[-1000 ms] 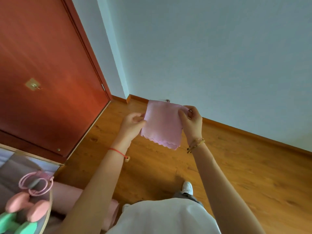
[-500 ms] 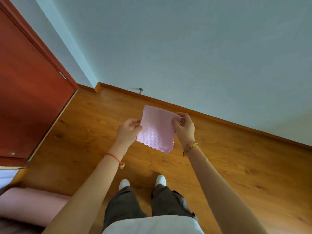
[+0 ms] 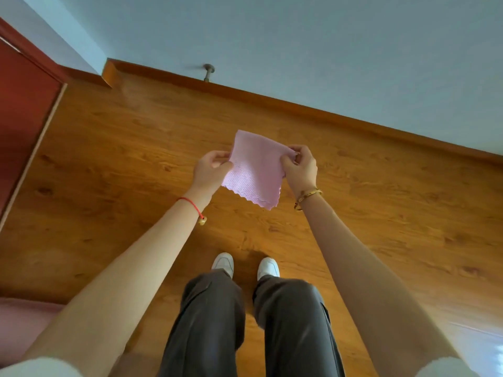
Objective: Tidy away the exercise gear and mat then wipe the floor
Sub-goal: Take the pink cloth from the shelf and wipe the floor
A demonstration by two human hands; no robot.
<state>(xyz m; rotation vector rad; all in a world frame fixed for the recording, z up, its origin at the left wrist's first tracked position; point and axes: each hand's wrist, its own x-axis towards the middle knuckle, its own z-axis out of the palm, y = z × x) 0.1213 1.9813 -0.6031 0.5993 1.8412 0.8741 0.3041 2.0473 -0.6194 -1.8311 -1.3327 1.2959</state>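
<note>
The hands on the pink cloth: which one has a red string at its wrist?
The left hand, gripping the left edge of the cloth. Its red string carries a small gold charm; the right hand wears gold bangles instead.

Textured pink cloth (image 3: 255, 170); glossy wood-grain floor (image 3: 122, 148); matt wall (image 3: 326, 50).

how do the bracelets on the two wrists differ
The red bracelet on the left wrist is a thin cord; the gold bracelet on the right wrist is metal. The red bracelet has one strand with a small hanging charm; the gold bracelet looks thicker, perhaps stacked bands. Both circle a bare wrist.
</note>
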